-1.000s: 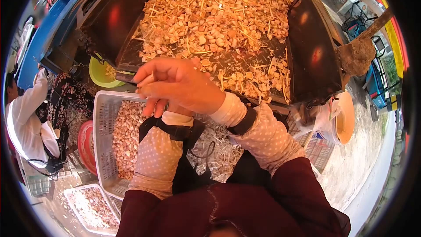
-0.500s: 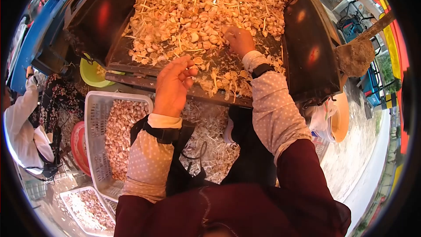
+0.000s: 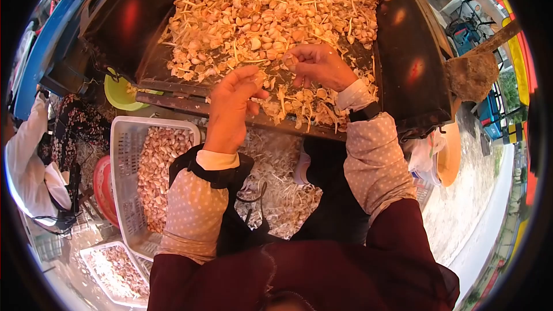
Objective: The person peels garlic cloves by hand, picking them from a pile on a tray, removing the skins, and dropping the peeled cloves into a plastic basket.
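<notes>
A big heap of garlic cloves and papery skins (image 3: pixel 265 11) covers the dark tray (image 3: pixel 368 69) in front of me. My left hand (image 3: pixel 233 95) is over the tray's near edge, its thumb and forefinger pinched on a small pale piece, apparently a garlic clove. To its right, my right hand (image 3: pixel 319 66) has thumb and fingertips closed on a garlic clove. The two hands are close but apart. Loose skins (image 3: pixel 299 106) lie on the tray below my right hand.
A white basket of cloves (image 3: pixel 167 178) stands at lower left, beside a red basin (image 3: pixel 105 190). A green bowl (image 3: pixel 119 93) is farther up. Another person's sleeve (image 3: pixel 29 132) shows at far left. An orange container (image 3: pixel 448 155) is at right.
My right hand has lifted off the heap and turned, now closed on a clove nearer my left hand. My left hand's fingers have come together in a pinch.
</notes>
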A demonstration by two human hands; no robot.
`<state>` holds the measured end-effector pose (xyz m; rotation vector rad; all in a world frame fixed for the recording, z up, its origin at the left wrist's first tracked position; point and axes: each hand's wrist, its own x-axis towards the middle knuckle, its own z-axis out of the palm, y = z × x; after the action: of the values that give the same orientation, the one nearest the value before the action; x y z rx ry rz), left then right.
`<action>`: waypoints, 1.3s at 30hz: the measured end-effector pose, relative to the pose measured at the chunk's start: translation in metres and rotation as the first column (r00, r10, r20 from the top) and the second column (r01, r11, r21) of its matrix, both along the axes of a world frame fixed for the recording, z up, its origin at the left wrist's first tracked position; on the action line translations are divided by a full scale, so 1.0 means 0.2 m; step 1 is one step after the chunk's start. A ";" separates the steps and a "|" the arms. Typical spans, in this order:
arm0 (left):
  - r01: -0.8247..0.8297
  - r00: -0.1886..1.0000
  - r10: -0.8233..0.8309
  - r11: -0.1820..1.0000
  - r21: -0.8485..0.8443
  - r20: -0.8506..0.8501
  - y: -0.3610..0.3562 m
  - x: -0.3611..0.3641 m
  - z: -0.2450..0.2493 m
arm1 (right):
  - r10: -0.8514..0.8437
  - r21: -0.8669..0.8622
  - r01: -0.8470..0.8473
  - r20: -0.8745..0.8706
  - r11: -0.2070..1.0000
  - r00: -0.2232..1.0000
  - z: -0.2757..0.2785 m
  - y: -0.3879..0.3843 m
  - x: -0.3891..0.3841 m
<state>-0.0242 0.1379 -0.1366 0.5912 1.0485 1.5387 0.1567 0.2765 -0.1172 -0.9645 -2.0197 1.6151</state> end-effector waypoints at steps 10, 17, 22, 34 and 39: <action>0.065 0.973 -0.034 0.990 0.128 -0.230 -0.03 0.01 0.03 | 0.095 0.474 -0.080 -0.009 0.877 0.995 0.17 -0.33 -0.10; 0.080 0.994 -0.064 0.979 0.189 -0.093 -0.05 0.02 0.06 | 0.002 -0.119 -0.041 -0.309 0.992 0.951 0.17 -0.36 -0.10; 0.048 0.999 -0.045 0.984 0.173 -0.019 -0.05 0.01 0.06 | -0.111 -0.323 -0.041 -0.440 0.946 0.891 0.10 -0.38 -0.15; 0.063 0.987 -0.088 0.981 0.183 0.133 -0.08 -0.01 0.07 | -0.181 -0.508 -0.189 -0.591 0.840 0.786 0.06 -0.37 -0.17; 0.074 0.990 -0.039 0.962 0.263 -0.138 -0.13 0.04 0.14 | -0.126 -0.494 -0.356 -0.705 0.793 0.698 0.13 -0.35 -0.12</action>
<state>-0.0165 0.1118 -0.1080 0.9132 0.9187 1.6202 0.1328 0.2067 -0.0903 -0.2372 -1.0430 2.3111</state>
